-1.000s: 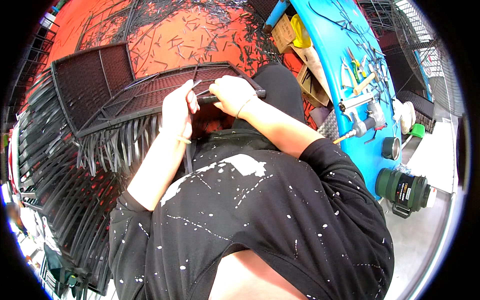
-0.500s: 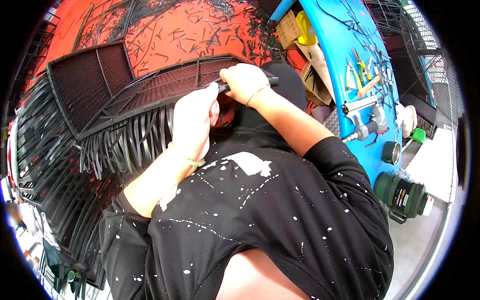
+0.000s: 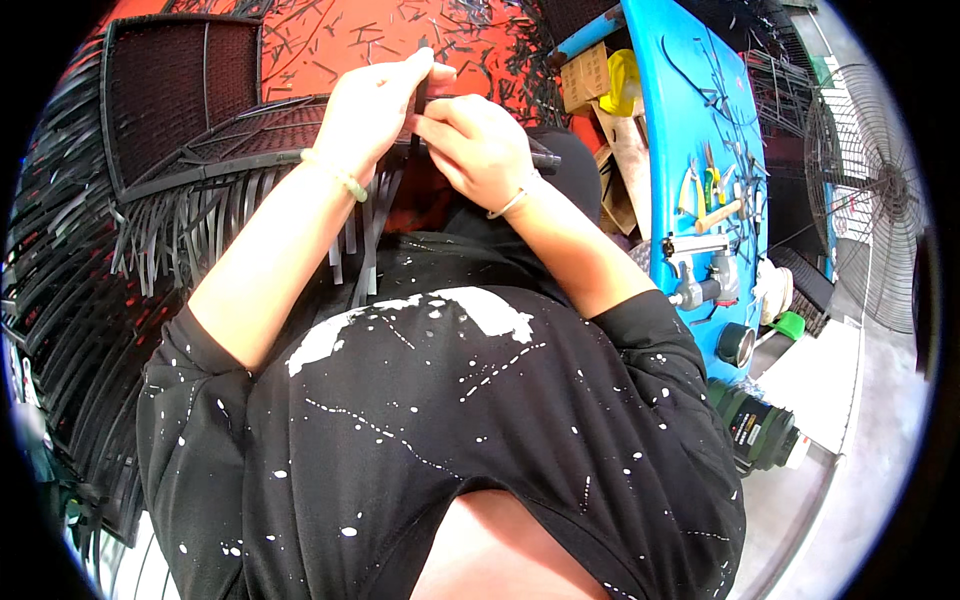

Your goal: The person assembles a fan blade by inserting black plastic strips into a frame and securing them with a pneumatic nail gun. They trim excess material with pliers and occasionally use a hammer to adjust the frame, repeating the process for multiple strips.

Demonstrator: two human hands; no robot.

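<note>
A dark woven wicker frame (image 3: 190,130) with loose strips hanging from its edge lies across my lap. My left hand (image 3: 372,105) pinches a thin dark wicker strip (image 3: 421,88) and holds it upright at the frame's rim. Beside it, my right hand (image 3: 478,148) is closed on the same strip and on the frame's dark tubular rim (image 3: 545,160). Both hands touch each other over the rim.
A blue bench (image 3: 690,110) at the right carries pliers, cutters and a metal tool. Cardboard boxes (image 3: 590,75) stand behind it. Cut strip scraps litter the red floor (image 3: 330,40). More dark wicker pieces (image 3: 60,330) pile at my left. A fan (image 3: 870,220) stands far right.
Both hands have shifted along the frame's rim and come together; my left hand went from lying flat on the weave to pinching a strip upright. The view has shifted closer.
</note>
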